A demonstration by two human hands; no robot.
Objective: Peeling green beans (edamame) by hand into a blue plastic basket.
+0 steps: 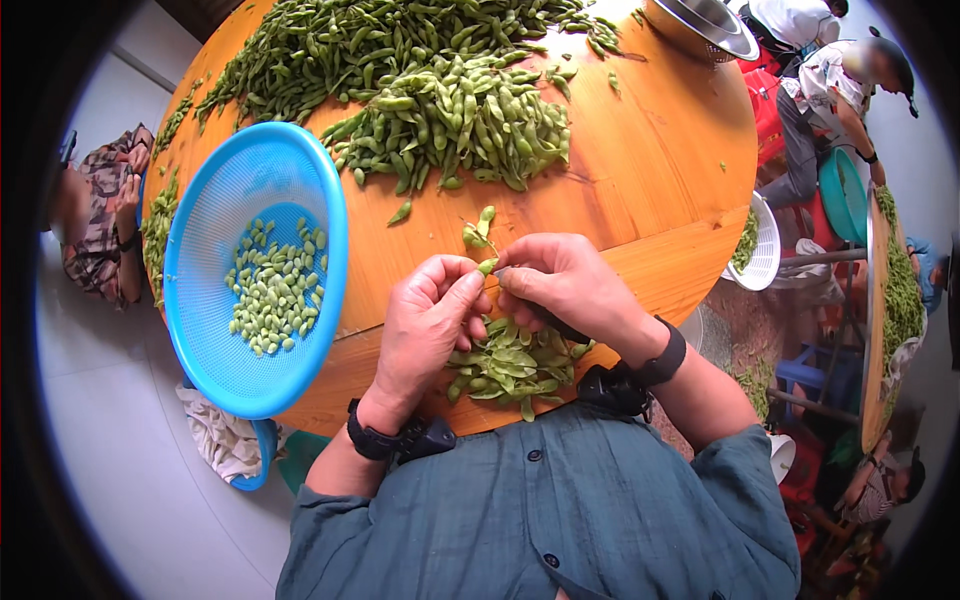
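Just above the table's near edge my two hands meet, fingers closed. Between the thumb and fingers of my left hand (pixel 432 306) is a green soybean pod (pixel 487 266). My right hand (pixel 570 288) pinches at the same pod from the other side; its fingertips partly hide it. Right beyond the fingertips shows another pod (pixel 474 238); whether it is held or lies on the wood I cannot tell. Under my hands is a small heap of flattened, paler pods (pixel 510 372). To the left, a blue mesh basket (pixel 333 190) holds shelled green beans (pixel 272 290).
A large pile of soybean pods (pixel 450 125) covers the far side of the round wooden table (pixel 655 140). Metal bowls (pixel 705 28) stand at its far right edge. One person (pixel 105 215) sits at left; others work at right near another pod-covered table (pixel 877 330).
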